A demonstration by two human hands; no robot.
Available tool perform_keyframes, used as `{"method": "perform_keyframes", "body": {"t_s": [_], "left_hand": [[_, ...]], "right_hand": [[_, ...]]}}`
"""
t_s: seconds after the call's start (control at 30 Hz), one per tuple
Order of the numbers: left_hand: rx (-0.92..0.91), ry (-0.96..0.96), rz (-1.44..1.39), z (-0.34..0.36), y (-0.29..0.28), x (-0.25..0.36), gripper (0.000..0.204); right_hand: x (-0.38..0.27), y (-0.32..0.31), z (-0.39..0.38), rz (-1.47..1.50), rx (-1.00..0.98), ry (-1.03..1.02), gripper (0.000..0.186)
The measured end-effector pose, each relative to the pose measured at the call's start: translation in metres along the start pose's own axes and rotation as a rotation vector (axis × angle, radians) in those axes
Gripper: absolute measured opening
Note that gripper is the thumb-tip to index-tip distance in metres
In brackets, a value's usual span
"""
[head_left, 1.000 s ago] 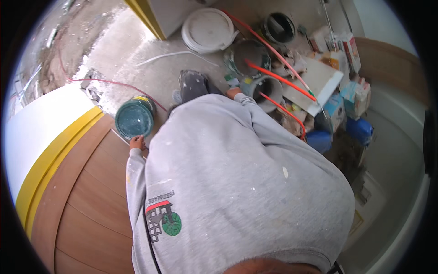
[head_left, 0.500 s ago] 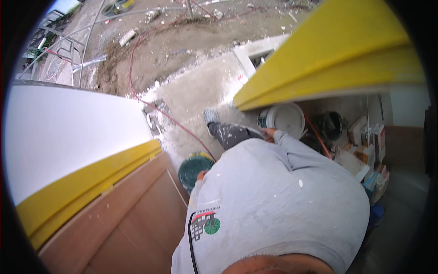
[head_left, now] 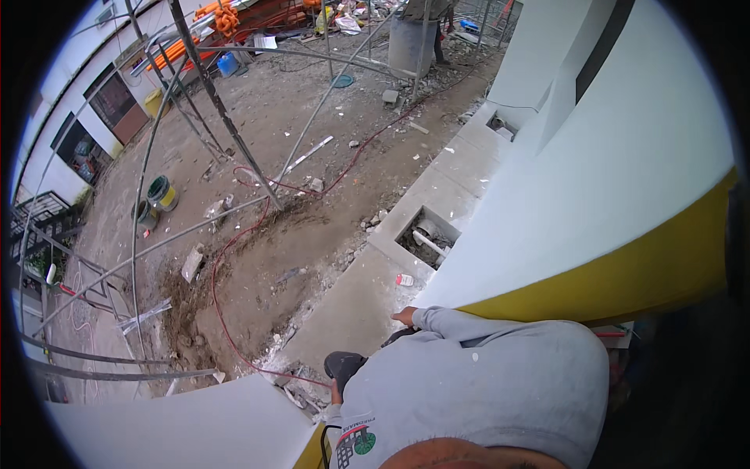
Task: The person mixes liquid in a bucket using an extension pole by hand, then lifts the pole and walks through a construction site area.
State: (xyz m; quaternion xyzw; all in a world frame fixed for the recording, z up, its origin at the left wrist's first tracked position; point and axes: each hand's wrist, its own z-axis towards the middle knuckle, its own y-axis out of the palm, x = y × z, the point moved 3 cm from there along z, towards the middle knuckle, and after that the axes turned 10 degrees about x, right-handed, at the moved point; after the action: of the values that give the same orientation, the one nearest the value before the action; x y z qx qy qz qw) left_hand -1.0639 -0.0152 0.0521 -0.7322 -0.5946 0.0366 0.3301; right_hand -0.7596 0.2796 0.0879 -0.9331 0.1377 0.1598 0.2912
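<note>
My right hand [head_left: 405, 316] is low at the centre, by the yellow bottom edge of the white wall. Its fingers are loosely bent and I see nothing in them. A small red-and-white packet [head_left: 404, 280] lies on the concrete walkway [head_left: 344, 301] just beyond it. Of my left hand [head_left: 337, 393] only a sliver shows beside my torso, next to my dark shoe [head_left: 343, 365]. Its fingers are hidden, so what it holds, if anything, cannot be made out.
An open square pit [head_left: 427, 237] with a white pipe is set in the walkway. A red hose [head_left: 223, 313] snakes over the dirt. Scaffold poles [head_left: 226, 117] stand at left. Two buckets [head_left: 162, 193] sit beyond. White walls [head_left: 625, 156] with yellow bands flank me.
I have moved forward out of the doorway onto the walkway, and the view has swung toward the yard. The green bucket by my left hand and the items inside at right are out of sight.
</note>
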Motion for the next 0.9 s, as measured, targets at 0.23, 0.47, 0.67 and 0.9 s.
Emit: {"method": "perform_keyframes", "body": {"t_s": [0.23,0.47,0.67,0.9], "left_hand": [[0.009,0.148,0.217,0.167,-0.089,0.101,0.019],[0.111,0.666,0.861,0.341,-0.193,0.209,0.019],[-0.132,0.076,0.008,0.443,-0.219,0.350,0.025],[0.022,0.413,0.409,0.557,-0.242,0.517,0.031]], "right_hand": [[0.021,-0.033,0.072,0.685,0.190,0.440,0.061],[-0.018,-0.031,0.186,0.350,0.147,0.384,0.052],[-0.008,-0.052,0.344,0.003,0.198,0.164,0.055],[-0.061,-0.240,0.469,0.480,0.170,0.551,0.050]]}}
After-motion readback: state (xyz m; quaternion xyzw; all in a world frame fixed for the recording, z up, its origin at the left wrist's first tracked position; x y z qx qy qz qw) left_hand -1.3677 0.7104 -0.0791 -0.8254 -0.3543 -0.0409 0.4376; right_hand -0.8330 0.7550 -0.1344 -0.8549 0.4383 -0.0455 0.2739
